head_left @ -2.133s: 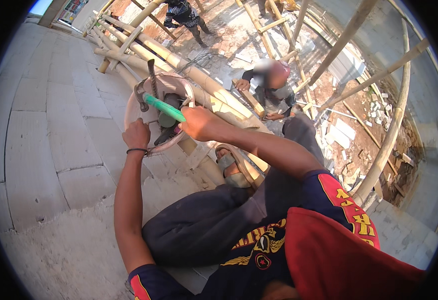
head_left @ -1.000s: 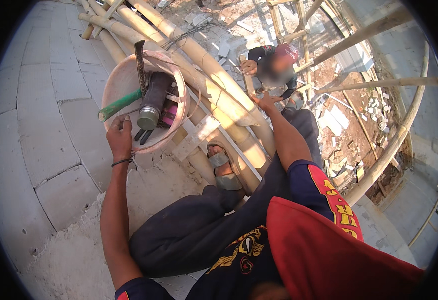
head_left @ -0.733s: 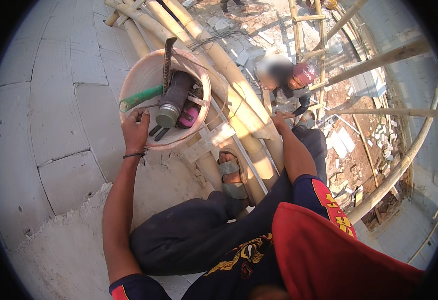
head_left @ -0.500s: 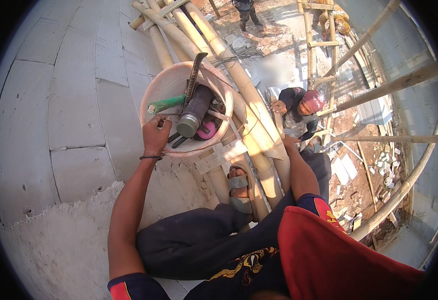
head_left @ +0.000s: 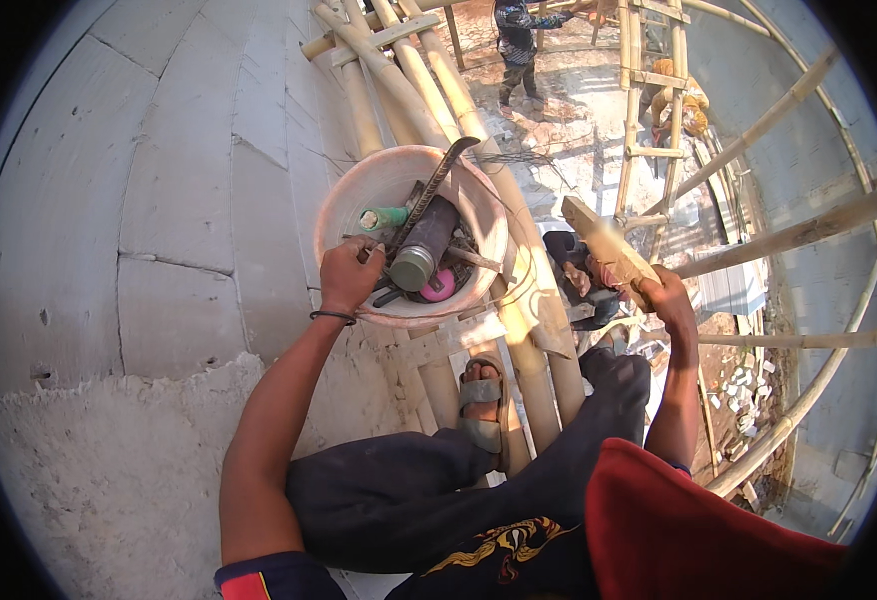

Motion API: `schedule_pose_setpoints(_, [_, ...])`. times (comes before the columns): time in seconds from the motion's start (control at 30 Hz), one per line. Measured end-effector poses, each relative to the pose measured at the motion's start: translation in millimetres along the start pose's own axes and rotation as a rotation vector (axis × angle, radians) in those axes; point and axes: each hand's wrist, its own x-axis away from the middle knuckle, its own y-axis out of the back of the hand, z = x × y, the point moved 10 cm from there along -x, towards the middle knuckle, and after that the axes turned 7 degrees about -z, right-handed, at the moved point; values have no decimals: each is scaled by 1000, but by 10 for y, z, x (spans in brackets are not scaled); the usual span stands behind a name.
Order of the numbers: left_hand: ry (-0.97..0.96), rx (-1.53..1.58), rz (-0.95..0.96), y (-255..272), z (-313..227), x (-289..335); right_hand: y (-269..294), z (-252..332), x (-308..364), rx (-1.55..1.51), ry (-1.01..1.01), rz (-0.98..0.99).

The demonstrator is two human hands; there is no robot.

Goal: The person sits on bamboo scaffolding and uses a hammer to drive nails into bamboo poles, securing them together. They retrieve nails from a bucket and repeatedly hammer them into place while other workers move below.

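A pale pink plastic bucket [head_left: 334, 215] stands on the bamboo poles against the block wall. My left hand [head_left: 351, 275] is at its near left rim, fingers pinched together; what they hold, if anything, is too small to make out. Inside the bucket lie a dark flask [head_left: 431, 235] with a grey-green cap, a green handle [head_left: 384, 218], a long curved dark blade [head_left: 437, 183] and a round pink thing [head_left: 439, 287]. My right hand [head_left: 667, 298] is closed round the lower end of a short wooden board [head_left: 609, 245], held out over the scaffold's right side.
Bamboo poles [head_left: 534, 340] carry my sandalled foot [head_left: 481, 392]. A co-worker [head_left: 567, 250] below is partly hidden behind the board. Further off are a bamboo ladder [head_left: 629, 130], another person [head_left: 516, 50] and rubble on the ground. The grey block wall [head_left: 179, 200] rises at left.
My right hand has come up from beside the co-worker and now has the wooden board in it. My left hand stays at the bucket's rim. The view has shifted a little.
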Motion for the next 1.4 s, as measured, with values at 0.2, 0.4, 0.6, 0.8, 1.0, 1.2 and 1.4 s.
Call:
schedule_pose_setpoints(0.2, [15,-1,15,-1,-9,-14,-144,1166,-407,-211,205,18])
schedule_pose_setpoints(0.4, [40,11,0,19,-3,-6,-1250,1897,-1452,-342,277,-7])
schedule_pose_setpoints(0.6, [-7,9,-8,45,-88,-24,-2035,2531,-2037,-308,317,103])
schedule_pose_setpoints(0.8, [13,15,12,39,-83,-29,-3214,2870,-2013,-598,141,546])
schedule_pose_setpoints(1.0, [16,55,18,57,-126,-46,-4002,2772,-2027,-531,-1,711])
schedule_pose_setpoints(1.2, [15,-11,44,53,-156,-50,-3987,2773,-2002,274,465,556])
schedule_pose_setpoints(1.4, [-3,49,2,52,-137,-46,-3423,3020,-1906,289,703,388])
